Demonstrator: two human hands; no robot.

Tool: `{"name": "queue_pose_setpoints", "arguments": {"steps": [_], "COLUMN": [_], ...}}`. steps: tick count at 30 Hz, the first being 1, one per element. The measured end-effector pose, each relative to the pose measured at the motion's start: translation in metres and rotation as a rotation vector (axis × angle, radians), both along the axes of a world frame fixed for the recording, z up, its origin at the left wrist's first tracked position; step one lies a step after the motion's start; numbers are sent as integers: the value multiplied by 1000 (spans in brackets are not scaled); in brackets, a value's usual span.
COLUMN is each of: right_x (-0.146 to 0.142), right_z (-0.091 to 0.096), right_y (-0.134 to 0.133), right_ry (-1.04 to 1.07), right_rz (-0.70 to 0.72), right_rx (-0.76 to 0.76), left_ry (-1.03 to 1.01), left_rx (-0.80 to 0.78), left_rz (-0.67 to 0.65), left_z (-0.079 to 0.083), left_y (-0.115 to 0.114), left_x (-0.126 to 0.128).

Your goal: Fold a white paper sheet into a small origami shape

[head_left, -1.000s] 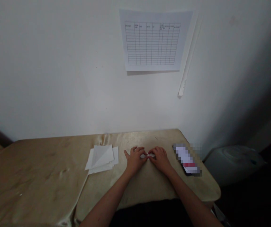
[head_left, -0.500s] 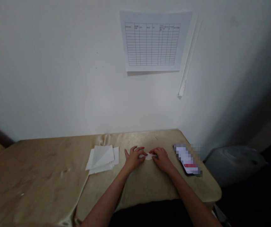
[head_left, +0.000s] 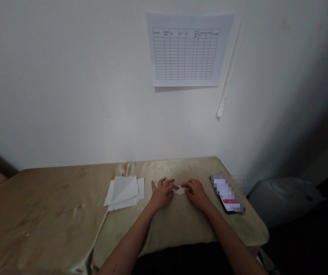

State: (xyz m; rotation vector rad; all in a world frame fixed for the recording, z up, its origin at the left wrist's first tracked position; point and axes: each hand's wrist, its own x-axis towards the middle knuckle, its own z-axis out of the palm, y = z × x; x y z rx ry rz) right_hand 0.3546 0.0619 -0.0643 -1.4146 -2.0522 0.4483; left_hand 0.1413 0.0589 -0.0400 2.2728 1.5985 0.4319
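Between my hands, on the cloth-covered table, lies a small piece of white paper (head_left: pixel 179 190), apparently folded. My left hand (head_left: pixel 162 193) holds its left edge with thumb and index finger, the other fingers spread over the cloth. At the right edge, the fingers of my right hand (head_left: pixel 195 190) are bent and pinch the paper. Fingertips cover both of its sides, so only the middle shows. To the left of my left hand rests a loose stack of white paper sheets (head_left: pixel 125 191).
A phone (head_left: pixel 227 194), partly blurred out, lies at the right of the table (head_left: pixel 181 225). On the wall behind hangs a printed table sheet (head_left: pixel 185 53), beside a white strip (head_left: pixel 228 76). A pale, bulky container (head_left: pixel 284 200) stands beyond the table's right edge.
My left index finger has shifted slightly over the small paper, and its visible outline looks more angular. Both hands otherwise keep nearly the same place.
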Motion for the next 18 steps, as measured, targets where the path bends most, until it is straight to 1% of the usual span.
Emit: {"name": "queue_pose_setpoints", "arguments": {"steps": [7,12,15,18], "right_x": [0,-4,-5,-5], "right_z": [-1,-4,-4,-2], "right_y": [0,-2,-4,-5], "right_ry": [-28,-92,-103,-86], "right_rz": [-2,-75,-97,-113], "right_rx": [64,128,144,135], "left_ry": [-11,-25,10,41], "left_rx": [106,190,199,174], "left_rz": [22,-7,-24,-17], "left_z": [0,0,-4,-6], "left_y": [3,2,-1,-4], "left_x": [1,1,4,7]}}
